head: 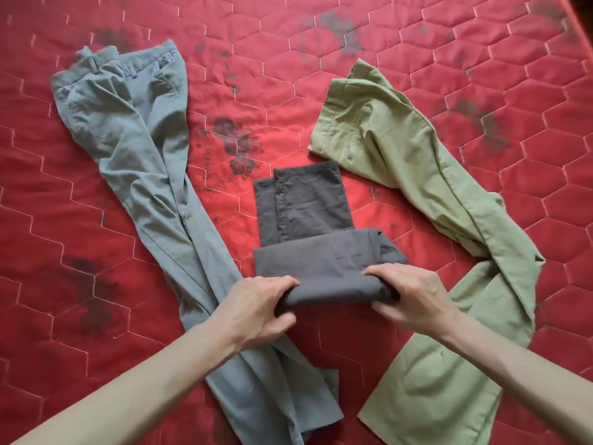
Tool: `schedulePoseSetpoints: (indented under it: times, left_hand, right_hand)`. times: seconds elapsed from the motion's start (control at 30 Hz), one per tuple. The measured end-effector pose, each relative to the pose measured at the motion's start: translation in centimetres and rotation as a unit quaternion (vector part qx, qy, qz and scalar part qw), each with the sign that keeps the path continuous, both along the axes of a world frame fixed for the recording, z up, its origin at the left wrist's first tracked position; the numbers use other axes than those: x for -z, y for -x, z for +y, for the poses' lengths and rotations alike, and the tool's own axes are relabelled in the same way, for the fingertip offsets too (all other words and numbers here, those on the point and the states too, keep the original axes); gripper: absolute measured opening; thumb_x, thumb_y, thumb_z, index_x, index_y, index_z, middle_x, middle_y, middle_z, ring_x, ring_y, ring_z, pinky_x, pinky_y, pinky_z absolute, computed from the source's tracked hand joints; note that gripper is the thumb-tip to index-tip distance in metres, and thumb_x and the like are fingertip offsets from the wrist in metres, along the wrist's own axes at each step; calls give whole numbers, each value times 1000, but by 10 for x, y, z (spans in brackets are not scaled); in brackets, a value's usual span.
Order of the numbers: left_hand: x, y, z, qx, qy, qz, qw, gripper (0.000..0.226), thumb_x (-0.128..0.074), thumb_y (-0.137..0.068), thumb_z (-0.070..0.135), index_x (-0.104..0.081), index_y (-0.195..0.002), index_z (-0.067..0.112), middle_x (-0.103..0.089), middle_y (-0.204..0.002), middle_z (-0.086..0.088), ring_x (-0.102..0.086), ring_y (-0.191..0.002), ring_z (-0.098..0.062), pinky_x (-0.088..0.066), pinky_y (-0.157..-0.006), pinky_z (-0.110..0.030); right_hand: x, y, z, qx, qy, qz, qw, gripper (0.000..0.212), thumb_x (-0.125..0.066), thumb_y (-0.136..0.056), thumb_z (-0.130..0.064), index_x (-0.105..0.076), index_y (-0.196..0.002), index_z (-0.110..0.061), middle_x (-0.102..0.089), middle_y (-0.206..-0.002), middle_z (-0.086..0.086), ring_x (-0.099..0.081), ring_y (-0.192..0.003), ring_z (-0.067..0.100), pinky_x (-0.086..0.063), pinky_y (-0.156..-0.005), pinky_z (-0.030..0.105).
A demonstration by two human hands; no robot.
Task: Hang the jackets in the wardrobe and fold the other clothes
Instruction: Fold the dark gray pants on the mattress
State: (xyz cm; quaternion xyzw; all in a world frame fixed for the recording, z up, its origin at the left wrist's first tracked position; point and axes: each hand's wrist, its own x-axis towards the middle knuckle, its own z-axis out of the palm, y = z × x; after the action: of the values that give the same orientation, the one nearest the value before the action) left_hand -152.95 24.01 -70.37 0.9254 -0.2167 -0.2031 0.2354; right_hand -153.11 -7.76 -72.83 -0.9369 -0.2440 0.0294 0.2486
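Both hands curl around the near folded edge of the dark grey trousers at the lower middle of the frame: the left hand grips its left end, the right hand grips its right end, fingers wrapped under the fold. These trousers lie partly folded on the red quilted mattress, their far part flat towards the centre. Blue-grey trousers stretch unfolded from the upper left down to the bottom middle, passing under the left hand. Light green trousers lie rumpled along the right side
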Motion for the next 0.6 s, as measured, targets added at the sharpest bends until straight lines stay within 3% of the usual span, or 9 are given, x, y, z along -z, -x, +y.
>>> schedulePoseSetpoints:
  times: [0.1, 0.2, 0.37, 0.5, 0.6]
  left_hand:
    - [-17, 9, 15, -72, 104, 65, 990, 27, -67, -77, 34, -71, -103, 31, -72, -80, 14, -68, -73, -3, -52, -69, -24]
    - [-17, 13, 21, -168, 188, 118, 960, 21, -77, -78, 21, -75, -97, 28, -74, -82, 14, -70, -75, -1, -55, -72, -24]
    - [7, -4, 19, -377, 278, 165, 868, 29, -90, -77, 30, -74, -96, 16, -75, -86, -8, -66, -77, -9, -53, -73, -26]
    - [15, -32, 4, -488, 336, 149, 792, 32, -84, -86, 22, -68, -108, 7, -78, -93, 1, -72, -87, -7, -54, -76, -16]
    - [23, -56, -5, -522, 344, 135, 769, 46, -85, -85, 21, -61, -121, 6, -77, -104, 0, -73, -93, -4, -55, -82, -17]
  right_hand:
    - [-15, 10, -14, 37, -84, 62, 994, 35, -70, -80, -31, -70, -114, -22, -74, -104, -12, -73, -89, 7, -56, -76, 31]
    - [-23, 14, -12, 95, -145, 78, 982, 41, -85, -80, -25, -69, -118, -23, -73, -103, -13, -72, -87, 5, -56, -74, 31]
    - [-26, -11, 15, 241, -223, 104, 939, 52, -91, -75, -21, -67, -122, -25, -72, -109, -18, -69, -98, 1, -48, -89, 15]
    - [-11, -48, 37, 324, -250, 129, 903, 45, -85, -83, -33, -63, -122, -26, -71, -111, -17, -67, -106, 1, -49, -97, 23]
    - [4, -73, 44, 355, -231, 143, 894, 37, -80, -87, -42, -64, -114, -23, -73, -105, -13, -68, -100, 1, -53, -95, 31]
